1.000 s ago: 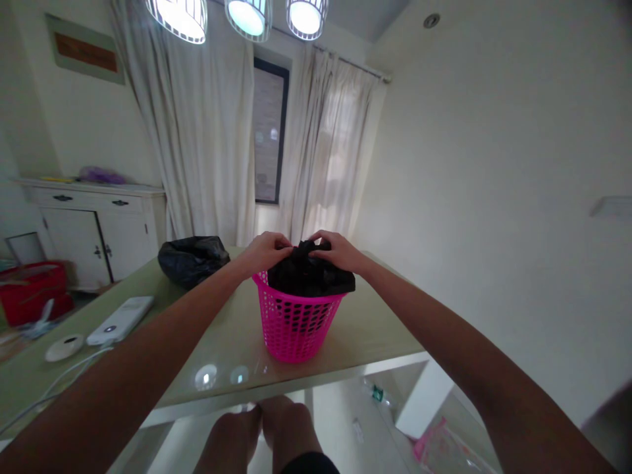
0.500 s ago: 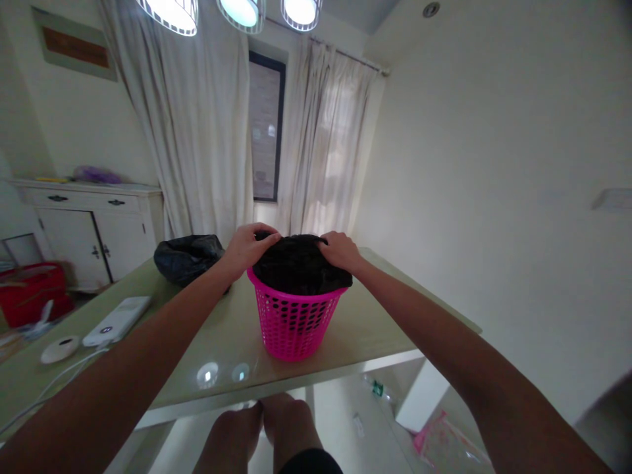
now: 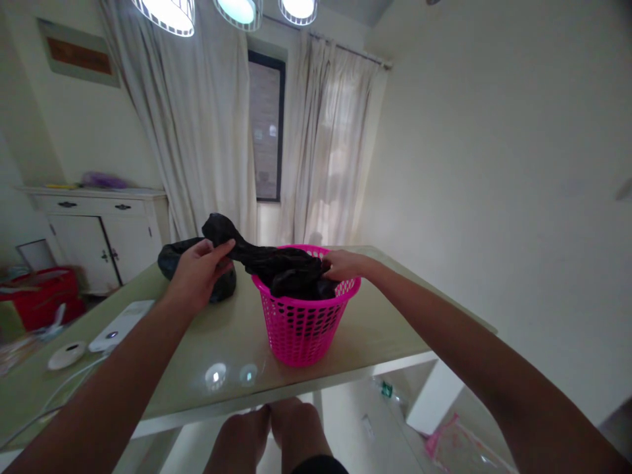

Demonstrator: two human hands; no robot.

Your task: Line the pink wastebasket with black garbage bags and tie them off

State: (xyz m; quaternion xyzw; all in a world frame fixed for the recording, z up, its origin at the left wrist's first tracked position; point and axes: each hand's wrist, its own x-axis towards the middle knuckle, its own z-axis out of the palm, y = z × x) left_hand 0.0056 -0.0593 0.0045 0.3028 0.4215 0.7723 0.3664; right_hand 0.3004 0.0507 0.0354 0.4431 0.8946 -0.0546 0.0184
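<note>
A bright pink perforated plastic basket (image 3: 302,336) stands upright near the table's front edge. Bunched in its mouth is a black plastic bag (image 3: 291,266), one gathered end of which stretches out over the left rim. My left hand (image 3: 200,270) is closed on that end, left of the basket. At the basket's right side, my right hand (image 3: 343,264) pinches the bag just inside the rim; its fingertips are partly hidden by the plastic. Behind my left hand, a second black plastic bag (image 3: 224,286) lies on the table, partly covered by the hand.
The pale green table (image 3: 390,322) runs up to the right wall. On its left lie a white flat device (image 3: 121,326), a white round object (image 3: 66,355) and cables. A white cabinet (image 3: 81,243) and a red bag (image 3: 47,296) are beyond. Underneath, a plastic bottle (image 3: 388,390) lies on the floor.
My left hand has pulled one side of the bag up and left, off the rim. The bag is now gathered, and the basket's far and right rim shows. My right hand has lowered slightly.
</note>
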